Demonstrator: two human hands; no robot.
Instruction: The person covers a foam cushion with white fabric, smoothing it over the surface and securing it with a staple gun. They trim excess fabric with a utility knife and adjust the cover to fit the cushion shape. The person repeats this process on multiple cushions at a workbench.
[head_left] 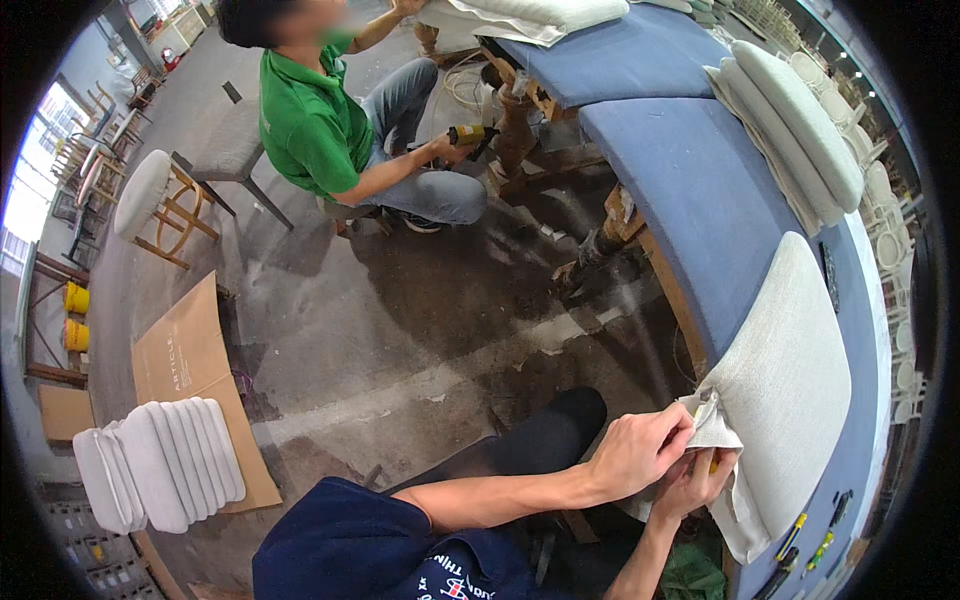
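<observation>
Blue tabletop (690,180) beneath pale cushion (785,385), grey floor (320,300)

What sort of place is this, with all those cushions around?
Probably a furniture upholstery workshop: a pale fabric-covered cushion with a loose cloth edge lies on a blue-topped bench, similar pads are stacked at left, and a padded stool stands on the floor.
</observation>
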